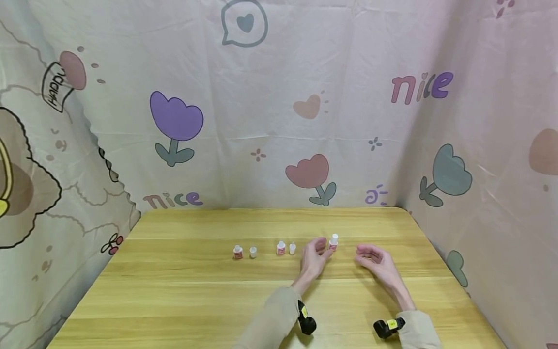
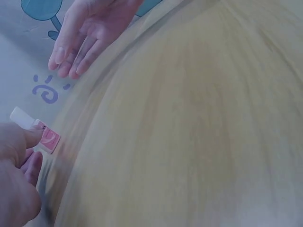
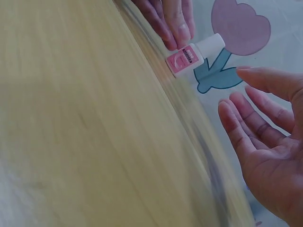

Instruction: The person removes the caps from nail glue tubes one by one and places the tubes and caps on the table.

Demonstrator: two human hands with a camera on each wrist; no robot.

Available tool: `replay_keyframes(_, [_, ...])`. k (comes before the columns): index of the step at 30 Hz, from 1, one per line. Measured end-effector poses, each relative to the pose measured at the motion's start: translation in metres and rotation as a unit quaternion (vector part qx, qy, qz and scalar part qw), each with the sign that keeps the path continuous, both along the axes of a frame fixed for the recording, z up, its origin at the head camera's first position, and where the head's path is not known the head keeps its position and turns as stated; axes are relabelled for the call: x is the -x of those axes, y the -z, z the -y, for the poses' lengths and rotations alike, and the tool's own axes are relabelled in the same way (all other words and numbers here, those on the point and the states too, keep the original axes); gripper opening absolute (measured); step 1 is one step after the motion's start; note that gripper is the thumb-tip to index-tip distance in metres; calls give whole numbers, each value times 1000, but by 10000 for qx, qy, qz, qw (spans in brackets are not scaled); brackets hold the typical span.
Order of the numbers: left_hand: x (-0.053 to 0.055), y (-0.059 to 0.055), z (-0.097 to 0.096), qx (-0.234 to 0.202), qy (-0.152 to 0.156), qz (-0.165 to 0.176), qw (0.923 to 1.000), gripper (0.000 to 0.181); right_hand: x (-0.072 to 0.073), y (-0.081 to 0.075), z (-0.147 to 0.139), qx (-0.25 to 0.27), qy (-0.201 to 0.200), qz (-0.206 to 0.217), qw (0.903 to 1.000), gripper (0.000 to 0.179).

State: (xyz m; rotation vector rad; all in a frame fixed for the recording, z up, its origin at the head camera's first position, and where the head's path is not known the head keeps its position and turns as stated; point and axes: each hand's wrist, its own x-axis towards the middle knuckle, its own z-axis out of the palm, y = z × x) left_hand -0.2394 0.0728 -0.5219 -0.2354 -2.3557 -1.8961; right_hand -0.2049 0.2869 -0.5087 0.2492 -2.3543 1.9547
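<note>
A small white bottle with a pink label and tall white cap (image 1: 333,242) stands upright on the wooden table. Beside it is my left hand (image 1: 313,259), its fingertips right at the bottle's left side in the head view. The left wrist view shows the left thumb (image 2: 32,136) overlapping the bottle's edge. From the right wrist camera, the bottle's label (image 3: 183,60) faces me uncovered. To the right of the bottle, my right hand (image 1: 378,264) hovers with loosely bent fingers and holds nothing. Its thumb and fingers (image 3: 258,120) are spread apart.
Left of my hands, two similar small bottles, one at far left (image 1: 237,252) and one nearer (image 1: 281,248), stand without tall caps. A small white piece lies by each: one left (image 1: 253,252), one right (image 1: 292,248). A printed cloth (image 1: 261,169) hangs behind the table.
</note>
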Motion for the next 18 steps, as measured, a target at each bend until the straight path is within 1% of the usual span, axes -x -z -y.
replay_keyframes(4, [4,1,-3,-47,12,124,9999,44,0,1,0,-55,103,45,9999,47])
replay_keyframes(11, [8,2,-5,107,-7,58,9999,41,0,2,1,-71,215,155,9996,45])
replay_keyframes(15, [9,-1,-8,232,-18,31,9997,37,-1,1,1,-68,240,219,9994,44])
replay_keyframes(18, [10,-3,-11,395,-95,-40,9992,34,-1,0,1,-20,295,263,9992,41])
